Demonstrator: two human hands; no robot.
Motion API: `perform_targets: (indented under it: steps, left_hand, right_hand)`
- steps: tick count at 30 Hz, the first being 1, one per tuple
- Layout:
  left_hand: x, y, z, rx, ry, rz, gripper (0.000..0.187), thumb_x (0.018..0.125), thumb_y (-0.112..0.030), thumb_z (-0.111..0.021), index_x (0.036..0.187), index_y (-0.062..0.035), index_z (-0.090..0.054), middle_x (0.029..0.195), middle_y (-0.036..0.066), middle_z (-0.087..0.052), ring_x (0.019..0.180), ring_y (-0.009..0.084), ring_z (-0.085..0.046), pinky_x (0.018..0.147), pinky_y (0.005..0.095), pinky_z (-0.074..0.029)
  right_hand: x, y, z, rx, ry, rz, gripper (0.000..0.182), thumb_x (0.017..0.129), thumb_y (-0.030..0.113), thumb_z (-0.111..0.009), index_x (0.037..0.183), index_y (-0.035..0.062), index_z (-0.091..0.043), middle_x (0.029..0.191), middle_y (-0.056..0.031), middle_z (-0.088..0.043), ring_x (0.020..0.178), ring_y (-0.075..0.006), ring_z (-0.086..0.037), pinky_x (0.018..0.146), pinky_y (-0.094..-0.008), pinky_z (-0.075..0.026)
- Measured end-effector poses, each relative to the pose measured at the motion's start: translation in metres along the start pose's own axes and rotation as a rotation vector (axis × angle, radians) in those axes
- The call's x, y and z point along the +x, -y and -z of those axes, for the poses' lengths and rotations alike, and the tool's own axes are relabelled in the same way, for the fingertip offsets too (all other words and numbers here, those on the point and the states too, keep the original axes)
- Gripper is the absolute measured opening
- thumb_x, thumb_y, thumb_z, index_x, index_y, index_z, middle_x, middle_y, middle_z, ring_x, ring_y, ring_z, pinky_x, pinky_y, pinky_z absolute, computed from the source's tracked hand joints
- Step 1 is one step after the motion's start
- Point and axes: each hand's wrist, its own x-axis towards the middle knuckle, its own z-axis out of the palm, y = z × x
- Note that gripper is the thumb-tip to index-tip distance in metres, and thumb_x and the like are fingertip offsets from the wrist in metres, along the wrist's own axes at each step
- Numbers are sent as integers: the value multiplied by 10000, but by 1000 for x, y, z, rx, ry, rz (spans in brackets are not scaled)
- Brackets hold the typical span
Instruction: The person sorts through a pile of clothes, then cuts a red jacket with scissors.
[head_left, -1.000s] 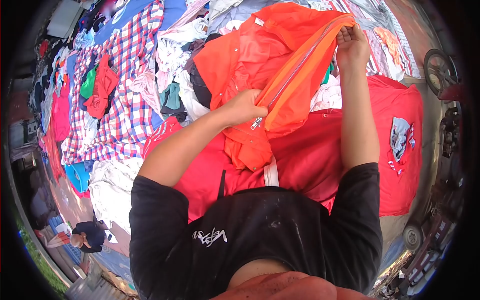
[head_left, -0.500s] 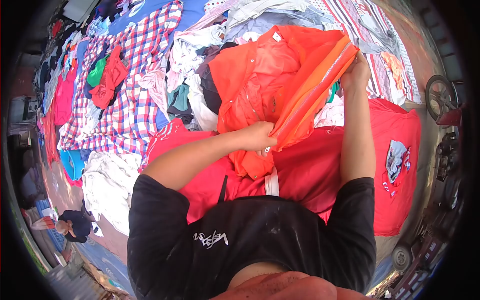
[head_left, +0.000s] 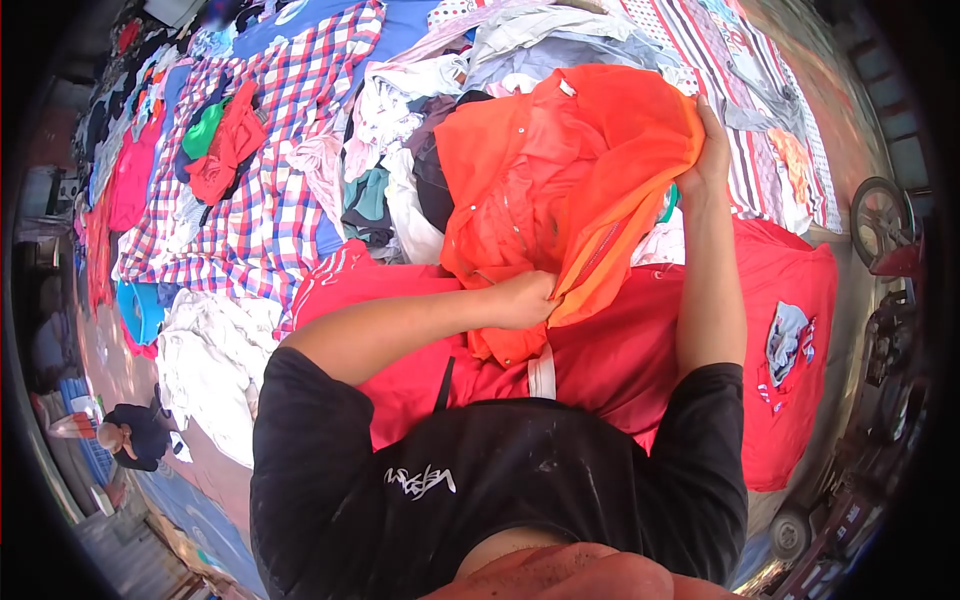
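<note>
An orange-red garment (head_left: 530,165) with a brighter orange edge is spread between my two hands, above the pile of clothes. My left hand (head_left: 525,299) is closed on its lower edge near the middle of the view. At the garment's upper right side, my right hand (head_left: 708,150) grips the orange cloth, its fingers partly hidden behind the fabric. Beneath and nearer to me lies a large red cloth (head_left: 620,345), with a white strip and a black strip on it.
A checked cloth (head_left: 290,90) carries green and red clothes at the left. White clothes (head_left: 215,360) lie below it. A person in dark clothing (head_left: 140,436) is at the far lower left. A wheel (head_left: 882,215) stands at the right edge.
The garment's right edge has folded over, so the pale zip-like strip no longer shows along it. Both hands have moved slightly down and still hold the garment.
</note>
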Motion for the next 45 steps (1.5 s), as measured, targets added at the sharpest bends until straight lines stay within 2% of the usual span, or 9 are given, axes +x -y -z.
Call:
perform_targets:
  steps: [6,9,11,14,15,21,30,43,45]
  left_hand:
    - [-31,-42,8,148,-96,2,213,947,-199,-569,931,-1,-645,680,215,-622,645,381,-649,615,452,-497]
    - [-55,-57,4,-33,-272,-73,222,941,-236,-584,955,-22,-641,677,186,-647,659,358,-667,619,441,-507]
    - [-55,-25,-2,79,-473,139,412,903,-356,-649,1016,39,-620,802,217,-678,795,392,-682,710,456,-537]
    - [-79,25,8,272,-554,423,531,868,-409,-684,1102,57,-589,961,235,-676,937,417,-663,792,473,-537]
    - [-99,2,25,327,-355,575,573,838,-417,-699,1181,22,-566,1049,217,-667,1015,412,-644,834,484,-529]
    - [-168,-50,50,558,-306,338,449,847,-354,-668,1110,0,-585,1009,200,-676,914,381,-676,753,506,-542]
    - [-137,4,19,566,-379,116,408,796,-292,-707,1023,31,-604,891,173,-672,774,311,-699,645,449,-547]
    - [-151,39,121,220,-463,288,391,841,-272,-651,1124,-4,-611,901,148,-664,787,316,-675,654,447,-510]
    - [-159,53,135,102,-401,410,371,857,-298,-649,1104,-23,-615,919,149,-665,808,322,-680,682,461,-518]
  right_hand:
    - [-19,0,-41,-53,92,232,278,919,57,-621,1190,11,-579,1046,-127,-653,948,-217,-663,855,-341,-560]
    - [-18,-7,-57,-166,195,340,227,968,61,-554,1185,-5,-563,1083,-154,-653,981,-253,-679,876,-390,-582]
    - [6,-28,-61,-279,244,299,355,1005,121,-551,1321,-35,-509,1196,-183,-624,1096,-251,-651,935,-367,-552]
    - [74,-85,-28,-1153,254,389,586,910,285,-687,1355,-58,-517,1230,-194,-627,1130,-263,-621,972,-343,-485]
    - [102,-102,-15,-1528,302,501,612,871,305,-712,1326,-67,-542,1240,-212,-630,1132,-283,-620,978,-368,-481]
    - [54,-175,-83,-1536,570,386,645,795,351,-745,1270,-60,-600,1186,-270,-657,1158,-362,-626,984,-413,-472]
    - [31,-292,-1,-1977,889,7,1147,682,328,-837,1580,72,-170,1527,-415,-189,1409,-546,-277,1123,-460,-377]
    - [12,-288,-38,-1886,790,-354,1164,700,193,-826,1597,113,-89,1550,-432,-35,1478,-535,-47,1202,-493,-204]
    - [39,-278,-5,-2029,1072,-179,1076,760,186,-795,1595,112,-120,1519,-356,-280,1350,-518,-400,1068,-469,-423]
